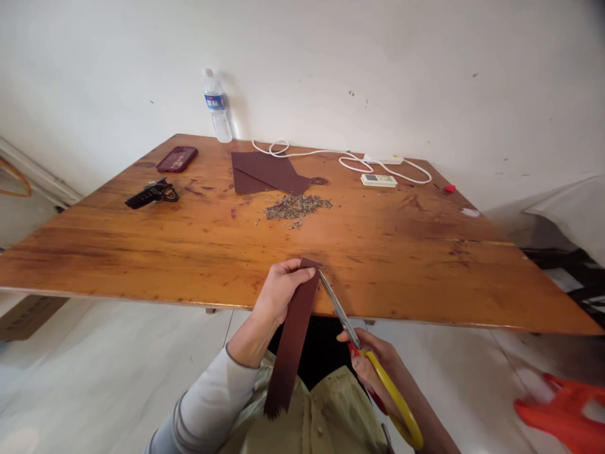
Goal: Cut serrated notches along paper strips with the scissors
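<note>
Near the table's front edge, my left hand (278, 287) pinches a long dark maroon strip (295, 337) close to its upper end, thumb on top. The strip hangs down toward my lap, and its lower end is cut into a ragged fringe. My right hand (378, 366) is wrapped round the yellow and red handles of a pair of scissors (347, 325). Their blades point up and left, the tips at the strip's right edge beside my left thumb. Further back on the table lies a small heap of thin clippings (297, 207).
Behind the heap lie maroon sheets (265, 171). A phone (177, 159), a black hair clip (152, 193) and a plastic bottle (217, 107) are at the left. A white cable (321, 151) and a remote-like device (379, 181) lie at the back right of the wooden table (401, 265).
</note>
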The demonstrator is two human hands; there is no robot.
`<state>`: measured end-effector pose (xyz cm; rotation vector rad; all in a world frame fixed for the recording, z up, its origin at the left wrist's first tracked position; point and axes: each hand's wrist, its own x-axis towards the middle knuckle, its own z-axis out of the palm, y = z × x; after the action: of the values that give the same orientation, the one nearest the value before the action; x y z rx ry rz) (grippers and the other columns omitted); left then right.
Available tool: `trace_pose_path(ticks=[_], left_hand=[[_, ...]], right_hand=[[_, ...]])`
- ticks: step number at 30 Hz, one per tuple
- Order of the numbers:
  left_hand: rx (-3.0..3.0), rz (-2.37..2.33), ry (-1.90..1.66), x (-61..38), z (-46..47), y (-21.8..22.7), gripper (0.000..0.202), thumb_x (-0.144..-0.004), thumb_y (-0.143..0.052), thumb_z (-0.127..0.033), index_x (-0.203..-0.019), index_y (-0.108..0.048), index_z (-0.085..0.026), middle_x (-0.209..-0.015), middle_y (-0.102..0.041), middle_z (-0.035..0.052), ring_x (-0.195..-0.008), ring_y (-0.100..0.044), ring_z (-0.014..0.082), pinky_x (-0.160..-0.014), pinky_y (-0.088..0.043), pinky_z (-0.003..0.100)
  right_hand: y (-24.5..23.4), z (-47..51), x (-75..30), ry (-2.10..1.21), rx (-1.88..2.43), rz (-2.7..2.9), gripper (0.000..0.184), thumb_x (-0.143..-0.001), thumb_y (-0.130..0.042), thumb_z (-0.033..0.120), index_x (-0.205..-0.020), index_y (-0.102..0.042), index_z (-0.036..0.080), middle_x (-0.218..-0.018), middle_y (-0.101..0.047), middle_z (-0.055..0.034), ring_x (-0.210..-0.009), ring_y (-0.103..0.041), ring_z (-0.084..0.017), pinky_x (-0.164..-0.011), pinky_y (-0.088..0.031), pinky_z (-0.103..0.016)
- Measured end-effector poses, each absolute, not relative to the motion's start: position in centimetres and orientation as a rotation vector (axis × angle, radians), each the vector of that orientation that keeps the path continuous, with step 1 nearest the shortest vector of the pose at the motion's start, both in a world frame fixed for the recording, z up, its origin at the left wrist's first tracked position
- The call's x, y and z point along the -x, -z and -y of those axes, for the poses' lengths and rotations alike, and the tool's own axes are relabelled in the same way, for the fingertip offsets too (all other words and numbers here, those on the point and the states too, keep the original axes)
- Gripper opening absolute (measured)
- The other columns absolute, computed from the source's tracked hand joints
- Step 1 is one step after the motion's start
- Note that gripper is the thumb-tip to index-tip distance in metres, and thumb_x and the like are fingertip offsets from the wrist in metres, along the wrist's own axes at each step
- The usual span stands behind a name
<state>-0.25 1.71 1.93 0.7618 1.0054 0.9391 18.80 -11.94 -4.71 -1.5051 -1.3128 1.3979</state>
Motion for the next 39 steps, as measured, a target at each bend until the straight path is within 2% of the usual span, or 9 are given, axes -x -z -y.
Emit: trace_pose_path(ticks=[10,16,23,30,37,39], left_hand=[[-0.751,-0.955,-0.921,0.3,-1.9,-1.4,0.017,-0.057,-0.082,-0.027,-0.068,-0.076,-0.015,-0.059,-0.067,0.0017,-0.051,-0.054,0.0107,-0.052,-0.040,0.023],[-0.751,-0.964,-0.931,0.3,-1.8,-1.3,0.018,-0.057,-0.082,-0.025,-0.070,-0.077,-0.014,-0.061,-0.069,0.0022,-0.054,-0.057,0.0107,-0.055,-0.041,0.022],[-0.748,-0.972,-0.919,0.4,-1.8,-1.4,0.018,-0.056,-0.082,-0.025,-0.068,-0.075,-0.013,-0.059,-0.067,0.0011,-0.051,-0.055,0.0098,-0.053,-0.039,0.022],[-0.762,-0.993,-0.909,0.4,-1.9,-1.6,0.019,-0.054,-0.082,-0.027,-0.065,-0.074,-0.014,-0.057,-0.066,0.0001,-0.051,-0.053,0.0102,-0.053,-0.038,0.023],[-0.764,-0.996,-0.926,0.3,-1.9,-2.0,0.017,-0.053,-0.082,-0.026,-0.062,-0.072,-0.015,-0.057,-0.065,-0.0010,-0.051,-0.051,0.0089,-0.052,-0.037,0.023],[-0.742,-0.994,-0.941,0.2,-1.9,-2.0,0.017,-0.052,-0.083,-0.024,-0.061,-0.072,-0.015,-0.057,-0.064,-0.0011,-0.050,-0.051,0.0088,-0.052,-0.037,0.023]], right_hand=[[4.3,11.7,-19.3,-1.328,1.530,1.426,0.037,-0.084,-0.066,0.050,-0.107,-0.070,0.021,-0.064,-0.040,0.0050,-0.055,-0.034,-0.013,-0.051,-0.029,-0.026],[4.6,11.6,-19.1,-1.383,1.473,1.382,0.041,-0.087,-0.063,0.052,-0.109,-0.067,0.019,-0.065,-0.037,0.0060,-0.055,-0.028,-0.012,-0.052,-0.024,-0.027],[3.8,11.7,-18.6,-1.303,1.550,1.377,0.028,-0.089,-0.061,0.044,-0.101,-0.066,0.020,-0.063,-0.035,0.0069,-0.053,-0.028,-0.012,-0.051,-0.021,-0.027],[3.7,11.4,-18.4,-1.286,1.609,1.410,0.020,-0.085,-0.061,0.039,-0.092,-0.061,0.021,-0.063,-0.037,0.0068,-0.053,-0.031,-0.012,-0.050,-0.026,-0.025],[3.9,11.4,-18.2,-1.234,1.664,1.401,0.023,-0.079,-0.064,0.038,-0.092,-0.063,0.019,-0.062,-0.041,0.0060,-0.053,-0.035,-0.013,-0.053,-0.029,-0.026],[3.9,11.5,-17.9,-1.284,1.633,1.349,0.028,-0.079,-0.066,0.040,-0.097,-0.064,0.019,-0.059,-0.040,0.0069,-0.051,-0.034,-0.012,-0.050,-0.028,-0.026]])
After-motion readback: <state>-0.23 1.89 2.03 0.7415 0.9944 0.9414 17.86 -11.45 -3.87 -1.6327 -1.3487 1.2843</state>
